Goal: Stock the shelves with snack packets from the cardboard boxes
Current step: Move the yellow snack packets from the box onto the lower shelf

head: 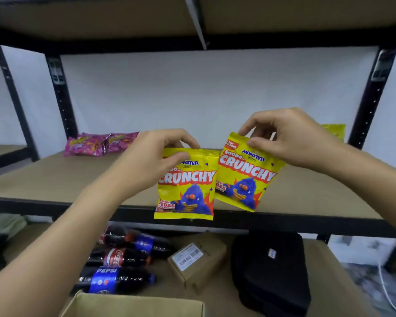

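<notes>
Head view, nearest first: open cardboard box [133,304] at the bottom edge, only its rim and flaps showing (contents out of sight). Lower shelf [215,300] behind it: cola bottles [121,259] lying on their sides, Pepsi and Coca-Cola labels readable; a small sealed carton [198,261] with a white barcode label; a black zipped case [272,271] to its right.

Left hand [153,156] pinches the top edge of a yellow Monster Crunchy packet [185,186], thumb in front, fingers curled behind; packet hangs upright over the front edge of the middle shelf [55,179]. Right hand [290,138] pinches the top of a second Crunchy packet [245,177] the same way, tilted, lower corner above the shelf board. The two packets just touch or overlap at their inner edges.

Far back: pink snack packets [101,144] lying at the left rear; another yellow packet [333,131] at the right rear, partly hidden by the right hand.
</notes>
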